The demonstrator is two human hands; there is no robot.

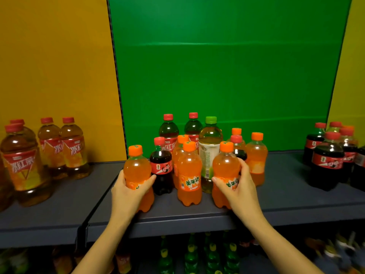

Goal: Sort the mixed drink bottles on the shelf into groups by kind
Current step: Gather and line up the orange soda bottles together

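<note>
Forearms come up from the bottom edge, one hand per bottle. L hand (130, 186) wraps the label band of the left orange soda (136, 165), thumb toward the cola bottle (161, 167), which stands touching it or just beside it. R hand (240, 184) wraps the right orange soda (225, 165), fingers round its far side, close to a second cola (239, 153) behind. Both hands are clamped & well apart, w/ a third orange soda (189, 175) and the green tea bottle (210, 143) between them. Both held bottles look upright at the front of the shelf (286, 194); can't tell if the bases are lifted or resting.

Step, as I read it: pull the orange sodas out of the mixed cluster in the green-backed bay & group them. Iced tea group (59, 145) sits in the bay to the left and cola group (325, 161) far right, so orange prob. needs its own patch, e.g. the front of this bay.

To do it well: lift straight up first, then move across; sliding sideways risks toppling the neighbours. Grip low-mid. Bottles look smooth & full, so squeeze firm, not hard. Set them down touching, labels out. Rear orange sodas (256, 155) & two iced teas (168, 129) remain at the back, so reach over w/ care, since the front caps stand in the way.
</note>
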